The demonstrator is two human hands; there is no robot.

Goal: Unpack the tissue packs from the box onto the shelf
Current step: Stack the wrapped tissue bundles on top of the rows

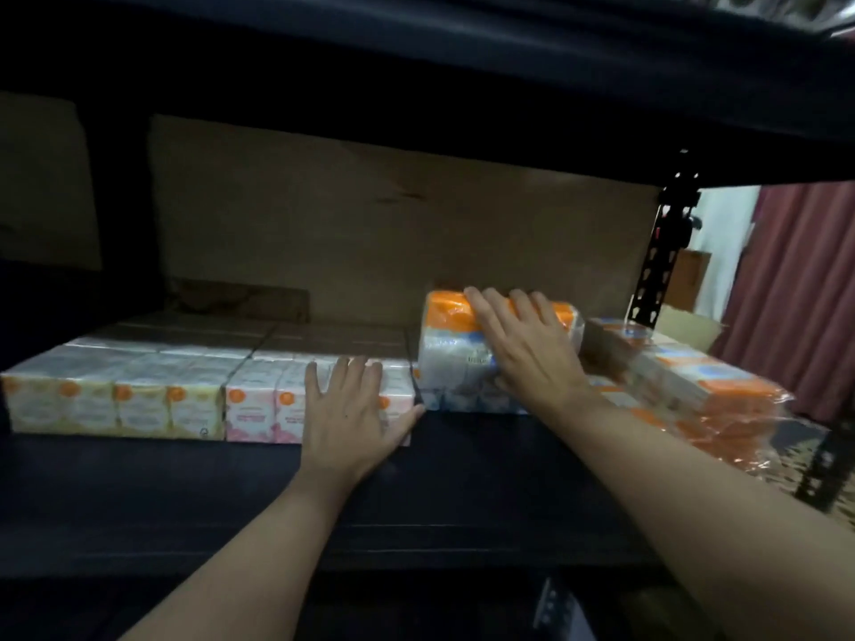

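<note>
An orange-and-white tissue pack (451,344) stands on the dark shelf (486,460), on top of a lower pack. My right hand (520,347) lies flat on its front and top, fingers straight. To the left sits a row of packs: a pink one (259,407) and a yellow one (115,402). My left hand (354,411) presses flat against the pink pack's right end, fingers spread. More orange packs (694,386) in clear wrap lie at the right end of the shelf.
A large cardboard sheet or box (393,233) stands behind the packs. The upper shelf (416,62) hangs low overhead. A black perforated upright (657,266) marks the shelf's right end, with a red curtain (796,289) beyond.
</note>
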